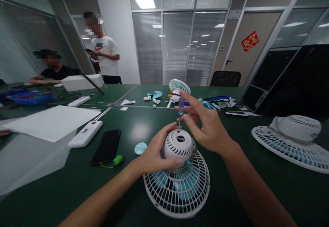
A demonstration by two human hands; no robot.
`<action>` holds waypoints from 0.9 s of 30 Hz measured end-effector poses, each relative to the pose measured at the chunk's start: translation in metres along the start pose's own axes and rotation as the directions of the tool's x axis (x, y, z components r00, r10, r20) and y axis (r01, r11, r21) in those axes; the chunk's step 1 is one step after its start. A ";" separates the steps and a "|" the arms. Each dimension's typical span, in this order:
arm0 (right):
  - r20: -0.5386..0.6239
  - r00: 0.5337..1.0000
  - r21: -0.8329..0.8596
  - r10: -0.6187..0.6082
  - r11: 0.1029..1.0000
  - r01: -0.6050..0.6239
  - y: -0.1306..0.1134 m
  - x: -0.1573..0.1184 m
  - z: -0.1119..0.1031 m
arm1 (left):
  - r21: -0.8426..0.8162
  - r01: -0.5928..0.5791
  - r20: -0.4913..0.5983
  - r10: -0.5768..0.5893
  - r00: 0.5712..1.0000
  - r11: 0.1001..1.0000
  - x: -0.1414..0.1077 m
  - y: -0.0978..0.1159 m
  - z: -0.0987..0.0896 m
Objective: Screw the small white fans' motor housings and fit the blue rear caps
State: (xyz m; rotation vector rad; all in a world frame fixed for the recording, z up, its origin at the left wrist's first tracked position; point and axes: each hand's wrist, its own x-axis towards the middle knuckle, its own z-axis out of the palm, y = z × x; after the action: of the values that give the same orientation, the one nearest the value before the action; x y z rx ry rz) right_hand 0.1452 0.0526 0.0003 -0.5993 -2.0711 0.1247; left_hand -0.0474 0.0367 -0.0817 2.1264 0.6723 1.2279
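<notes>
A white fan point(177, 199) with blue blades lies grille-down on the table in front of me, its rounded motor housing point(177, 146) facing up. My left hand point(156, 150) is wrapped round the left side of that housing, thumb across the near side. A screwdriver point(181, 106) with a clear purple handle stands upright, its tip at a hole in the far part of the housing top. Fingers of my right hand point(203, 124) close round the screwdriver, the index finger at the handle's top. Whether a screw sits under the tip cannot be made out.
A light blue disc point(141, 148), a black phone point(106, 147) and a white power strip point(86, 134) lie to the left. Another fan point(293, 134) rests at right. Behind are a small fan point(180, 87) and blue blades point(155, 94). Two people point(106, 54) are across the table.
</notes>
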 end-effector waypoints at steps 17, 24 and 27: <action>0.075 0.989 0.113 0.131 0.984 -0.139 -0.005 -0.001 -0.007 | 0.823 0.387 0.176 -0.833 0.524 0.417 0.000 -0.029 -0.086; 0.103 0.981 0.123 0.167 0.976 -0.179 -0.004 -0.001 -0.009 | 0.831 0.356 0.194 -0.822 0.535 0.428 0.001 -0.034 -0.081; 0.113 0.975 0.107 0.191 0.973 -0.203 -0.003 -0.001 -0.007 | 0.798 0.365 0.190 -0.774 0.604 0.480 0.002 -0.031 -0.090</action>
State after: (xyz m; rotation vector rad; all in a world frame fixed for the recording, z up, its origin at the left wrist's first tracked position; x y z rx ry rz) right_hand 0.1507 0.0482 0.0041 -0.7381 -2.0809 0.3985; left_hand -0.1302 0.0812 -0.0663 2.2642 1.6304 -0.1153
